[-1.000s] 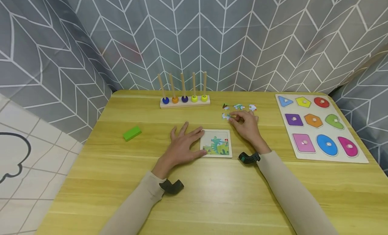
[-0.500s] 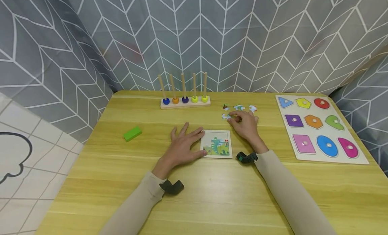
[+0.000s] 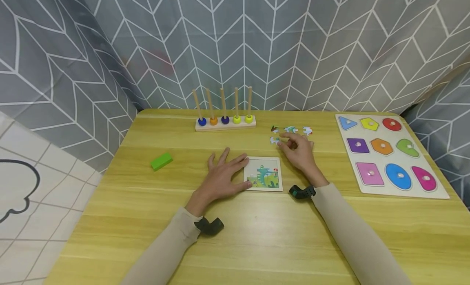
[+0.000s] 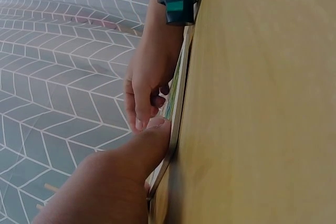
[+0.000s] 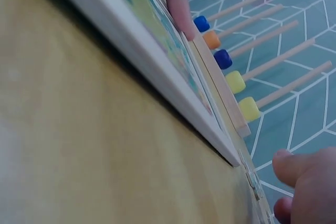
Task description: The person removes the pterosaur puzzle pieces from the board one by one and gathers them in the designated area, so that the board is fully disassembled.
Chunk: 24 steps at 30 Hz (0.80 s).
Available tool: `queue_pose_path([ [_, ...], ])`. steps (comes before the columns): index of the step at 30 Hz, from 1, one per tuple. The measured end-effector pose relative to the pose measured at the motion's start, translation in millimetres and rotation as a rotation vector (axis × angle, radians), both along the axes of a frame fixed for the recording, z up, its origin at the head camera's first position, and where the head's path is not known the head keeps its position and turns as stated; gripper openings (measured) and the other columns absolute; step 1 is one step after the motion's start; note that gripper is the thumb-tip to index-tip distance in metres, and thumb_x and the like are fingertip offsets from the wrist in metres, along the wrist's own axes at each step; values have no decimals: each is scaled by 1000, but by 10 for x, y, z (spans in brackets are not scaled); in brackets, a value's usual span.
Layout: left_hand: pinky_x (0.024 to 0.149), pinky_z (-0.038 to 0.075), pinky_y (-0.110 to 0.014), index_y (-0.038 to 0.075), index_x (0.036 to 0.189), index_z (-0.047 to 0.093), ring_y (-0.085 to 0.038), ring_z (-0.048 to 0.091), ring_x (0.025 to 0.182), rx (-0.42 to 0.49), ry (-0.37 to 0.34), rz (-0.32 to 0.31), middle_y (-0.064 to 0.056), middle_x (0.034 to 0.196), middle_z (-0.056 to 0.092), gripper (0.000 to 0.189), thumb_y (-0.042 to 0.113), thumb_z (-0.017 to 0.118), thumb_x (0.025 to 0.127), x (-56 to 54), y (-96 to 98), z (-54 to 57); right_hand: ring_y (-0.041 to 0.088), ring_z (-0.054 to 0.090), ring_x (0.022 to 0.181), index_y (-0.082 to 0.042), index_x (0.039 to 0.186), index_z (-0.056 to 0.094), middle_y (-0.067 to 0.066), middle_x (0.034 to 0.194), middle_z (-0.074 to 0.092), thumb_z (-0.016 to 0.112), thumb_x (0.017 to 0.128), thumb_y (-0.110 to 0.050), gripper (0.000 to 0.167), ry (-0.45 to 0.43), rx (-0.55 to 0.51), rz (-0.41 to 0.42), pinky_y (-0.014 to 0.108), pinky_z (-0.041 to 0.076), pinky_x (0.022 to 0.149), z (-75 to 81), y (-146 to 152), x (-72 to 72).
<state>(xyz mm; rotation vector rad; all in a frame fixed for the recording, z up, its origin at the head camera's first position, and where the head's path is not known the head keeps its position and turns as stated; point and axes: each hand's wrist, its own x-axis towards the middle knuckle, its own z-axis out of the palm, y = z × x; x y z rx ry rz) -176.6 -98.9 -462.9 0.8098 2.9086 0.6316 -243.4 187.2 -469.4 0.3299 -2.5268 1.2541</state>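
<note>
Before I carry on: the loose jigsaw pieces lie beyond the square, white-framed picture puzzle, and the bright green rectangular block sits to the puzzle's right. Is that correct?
The side is wrong: the head view shows the bright green rectangular block to the left of the square, white-framed picture puzzle. The loose jigsaw pieces do lie beyond the puzzle.

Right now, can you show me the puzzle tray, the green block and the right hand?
Puzzle tray point(image 3: 256, 165): head view, on its bare upper part.
Green block point(image 3: 161, 160): head view, middle of its top.
Right hand point(image 3: 299, 152): head view, back of the hand.
</note>
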Motion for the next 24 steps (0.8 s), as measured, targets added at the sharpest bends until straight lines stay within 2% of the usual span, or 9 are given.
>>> queue_pose_path([
  [5,118,0,-72,30,157,40,-38,8,160,-5,-5,5,14,166,33,79,70,56,91,3,4,4,21,46,82,-4,117,75,10,82,63,75,92,-9,26,8,-37,134,41,21,85,6,3,116],
  [12,118,1,-72,29,157,40,-39,8,160,-20,-7,9,14,166,33,79,69,56,91,1,14,31,19,47,83,-7,116,76,5,87,67,75,91,-8,25,-24,8,302,34,30,80,32,-33,314],
  [18,118,0,-72,28,158,39,-39,7,160,-19,-11,10,13,166,32,79,69,55,92,-2,19,25,18,45,82,-11,114,77,0,93,70,77,90,-11,24,-14,87,382,36,23,79,44,-77,431],
  [24,119,0,-72,28,159,37,-39,6,160,-29,-16,9,14,167,31,79,70,53,93,1,21,24,15,41,84,-13,116,77,0,93,67,76,91,-12,25,-18,172,400,36,19,78,38,-85,456],
])
